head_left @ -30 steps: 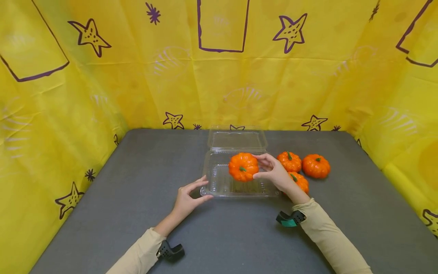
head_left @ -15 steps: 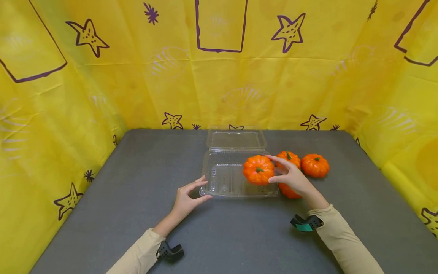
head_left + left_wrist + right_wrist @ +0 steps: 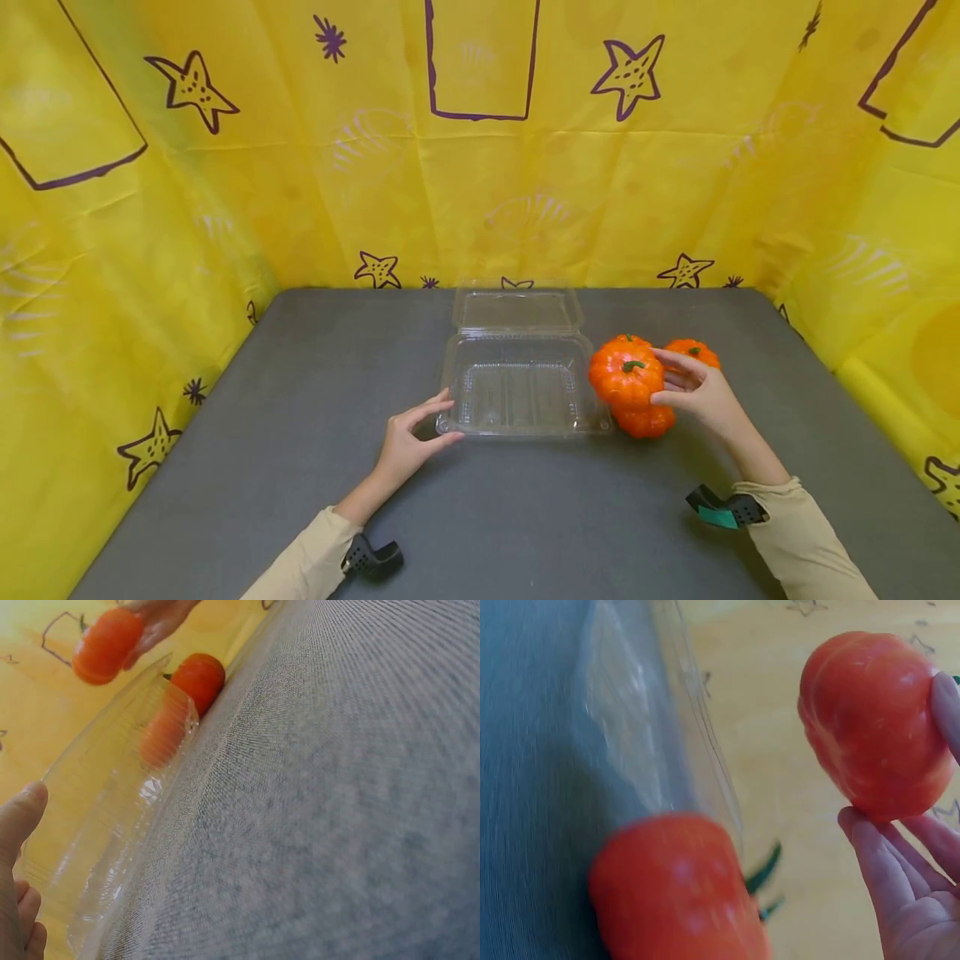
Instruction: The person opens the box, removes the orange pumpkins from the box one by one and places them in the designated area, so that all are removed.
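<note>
Held pumpkin (image 3: 626, 372): a second ago over the clear container (image 3: 517, 385), now carried out past its right edge; it hangs above another pumpkin (image 3: 643, 419) on the grey tabletop (image 3: 525, 517). Right hand (image 3: 697, 392): fingers curled round the held pumpkin's right side, thumb below, pinching it. Left hand (image 3: 411, 435): unmoved since the earlier frames, fingers loosely spread, tips at the container's near-left corner, gripping nothing.

Held pumpkin, bearing: squat and round, no marked long axis; green stem faces up and toward the viewer, slightly tilted.

Container: open and empty, long side running left to right between the two hands, lid (image 3: 517, 307) folded back flat beyond it.

Third pumpkin (image 3: 693, 352): just behind the right hand, half hidden by the fingers.

Right wrist view: shows the held pumpkin's (image 3: 874, 720) ribbed underside on the fingertips (image 3: 877, 862), clear of the pumpkin (image 3: 679, 889) below; a green stem pokes out behind that one.

Left wrist view: shows the left thumb (image 3: 19, 817) against the container wall (image 3: 112, 825), which the head view leaves unclear.
</note>
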Tool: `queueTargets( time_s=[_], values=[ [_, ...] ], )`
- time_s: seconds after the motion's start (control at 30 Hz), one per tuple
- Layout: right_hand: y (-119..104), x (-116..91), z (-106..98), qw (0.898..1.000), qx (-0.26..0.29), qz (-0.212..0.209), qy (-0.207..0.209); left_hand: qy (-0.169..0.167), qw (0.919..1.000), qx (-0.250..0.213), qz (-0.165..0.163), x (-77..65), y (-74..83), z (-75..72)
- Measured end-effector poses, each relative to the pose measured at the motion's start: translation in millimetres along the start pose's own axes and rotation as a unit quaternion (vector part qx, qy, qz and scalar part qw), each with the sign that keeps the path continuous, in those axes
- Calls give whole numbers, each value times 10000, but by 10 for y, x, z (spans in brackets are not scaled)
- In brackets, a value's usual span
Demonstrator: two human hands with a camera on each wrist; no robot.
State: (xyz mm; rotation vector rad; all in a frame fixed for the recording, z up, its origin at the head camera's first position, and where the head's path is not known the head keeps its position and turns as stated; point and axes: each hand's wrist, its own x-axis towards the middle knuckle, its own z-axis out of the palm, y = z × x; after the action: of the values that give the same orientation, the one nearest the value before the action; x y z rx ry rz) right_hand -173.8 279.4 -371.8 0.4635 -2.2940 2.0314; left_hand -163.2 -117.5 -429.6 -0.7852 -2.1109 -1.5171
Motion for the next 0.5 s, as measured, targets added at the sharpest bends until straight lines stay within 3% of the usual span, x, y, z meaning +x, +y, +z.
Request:
queueTargets(
  time_s=[0.27, 0.5],
  values=[
    [24, -228, -391, 9996, -99, -72, 240, -26, 10000, 13, -86, -2, 1, 12],
    [154, -398, -688, 9989, -455, -90, 22, -8, 10000, 21, -26, 6, 4, 8]
  ],
)
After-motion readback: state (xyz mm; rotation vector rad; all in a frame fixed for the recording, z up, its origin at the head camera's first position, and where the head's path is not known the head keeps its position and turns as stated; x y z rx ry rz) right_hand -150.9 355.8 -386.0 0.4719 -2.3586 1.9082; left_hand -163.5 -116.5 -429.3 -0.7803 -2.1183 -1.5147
